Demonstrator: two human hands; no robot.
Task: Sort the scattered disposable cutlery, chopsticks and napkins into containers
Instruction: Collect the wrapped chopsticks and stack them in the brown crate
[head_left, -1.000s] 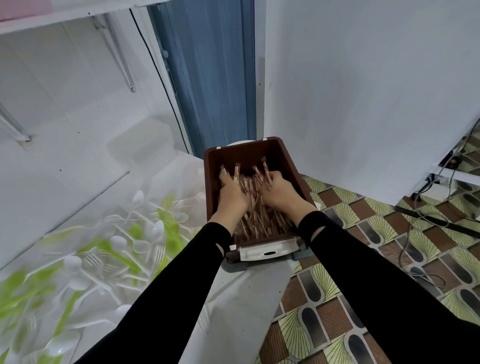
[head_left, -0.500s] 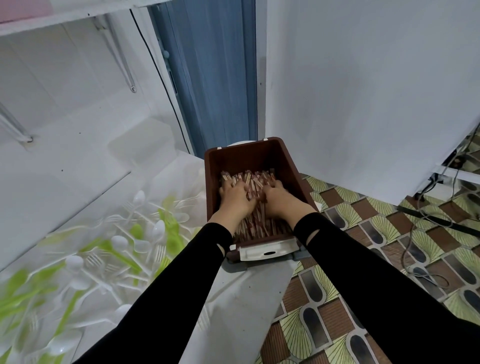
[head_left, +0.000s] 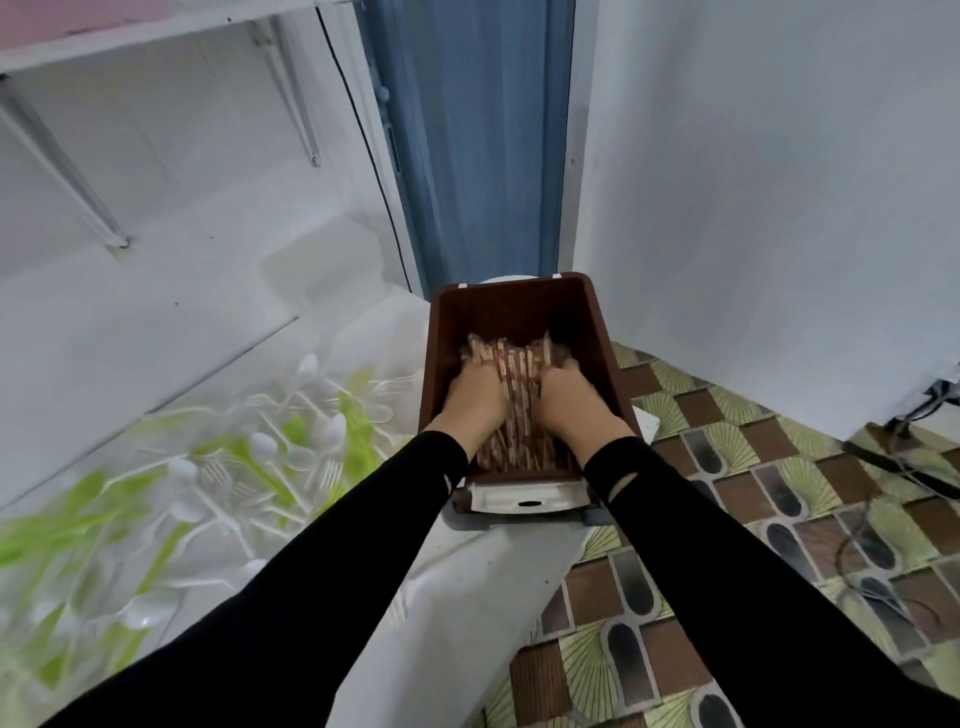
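Wrapped chopsticks (head_left: 517, 395) piled lengthwise in brown plastic box (head_left: 597, 343), frame centre. L hand (head_left: 475, 402) & R hand (head_left: 574, 402) both inside box, flanking the bundle; fingers curled down into it, gripping chopsticks from each side. White + green plastic cutlery (head_left: 218, 467) scattered lower left on white table (head_left: 467, 597). Patterned floor tiles (head_left: 727, 519) lower right.

Plain domestic room: patterned floor tiles (head_left: 727, 519) are running beside a white-covered table (head_left: 467, 597), a blue folding door (head_left: 478, 130) is standing between white walls, and a bracketed shelf (head_left: 156, 26) is hanging above.
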